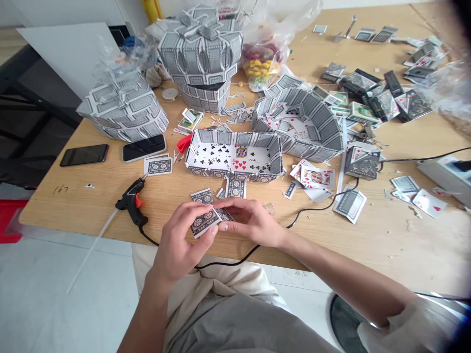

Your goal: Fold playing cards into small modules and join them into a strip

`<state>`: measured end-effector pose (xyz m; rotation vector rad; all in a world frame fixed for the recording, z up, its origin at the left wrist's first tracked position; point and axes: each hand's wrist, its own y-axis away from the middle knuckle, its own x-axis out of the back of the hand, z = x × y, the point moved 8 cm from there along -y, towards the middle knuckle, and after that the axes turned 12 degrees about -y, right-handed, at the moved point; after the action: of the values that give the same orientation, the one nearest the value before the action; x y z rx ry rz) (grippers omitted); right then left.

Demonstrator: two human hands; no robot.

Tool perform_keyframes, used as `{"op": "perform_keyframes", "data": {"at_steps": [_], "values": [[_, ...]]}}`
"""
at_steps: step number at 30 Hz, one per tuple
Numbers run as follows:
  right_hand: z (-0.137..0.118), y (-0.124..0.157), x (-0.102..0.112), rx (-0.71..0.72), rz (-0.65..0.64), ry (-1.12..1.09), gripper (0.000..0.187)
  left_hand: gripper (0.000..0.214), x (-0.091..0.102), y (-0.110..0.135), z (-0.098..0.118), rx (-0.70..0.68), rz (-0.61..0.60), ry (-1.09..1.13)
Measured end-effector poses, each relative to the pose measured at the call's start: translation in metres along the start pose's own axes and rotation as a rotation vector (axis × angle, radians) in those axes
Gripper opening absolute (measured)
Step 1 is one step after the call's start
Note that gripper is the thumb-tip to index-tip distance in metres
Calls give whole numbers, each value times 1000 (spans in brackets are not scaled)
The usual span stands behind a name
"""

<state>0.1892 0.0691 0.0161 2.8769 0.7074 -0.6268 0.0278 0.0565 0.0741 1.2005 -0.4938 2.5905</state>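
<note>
Patterned cards [202, 223] are held on the near side of the open card tray [253, 175]. A glue gun [131, 203] lies on the surface [81, 196] to the tray's left; nearer than the tray, the left hand [178, 240] has its fingers grasping the cards' left part, the right hand [259, 223] their right; loose face-up cards [318, 177] lie right of the tray.
</note>
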Motion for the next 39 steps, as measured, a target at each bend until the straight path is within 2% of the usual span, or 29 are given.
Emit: {"op": "perform_keyframes", "data": {"at_steps": [4,7,9,11,13,17,22,26,30,34,39], "values": [[-16,4,-1,159,19,258,33,35,-1,0,-2,27,-9,-24],[-24,7,2,229,82,376,25,57,0,3,-3,2,-46,25],[-21,6,9,191,144,331,30,57,0,5,-9,32,-51,66],[-14,4,15,107,191,226,37,40,-3,7,-19,118,-27,128],[-6,1,18,35,212,116,41,28,-12,8,-28,217,-17,258],[4,-2,16,-21,211,-69,35,25,-35,10,-35,351,13,540],[11,-1,17,-46,225,-235,33,20,-40,12,-42,387,103,597],[11,-2,19,-53,206,-263,25,19,-43,12,-49,396,100,629],[16,-1,17,-168,148,-303,21,21,-48,11,-52,433,88,766],[19,0,15,-259,120,-417,25,21,-54,14,-53,526,57,900],[20,-2,14,-207,91,-390,38,33,-54,15,-49,493,16,987]]}}
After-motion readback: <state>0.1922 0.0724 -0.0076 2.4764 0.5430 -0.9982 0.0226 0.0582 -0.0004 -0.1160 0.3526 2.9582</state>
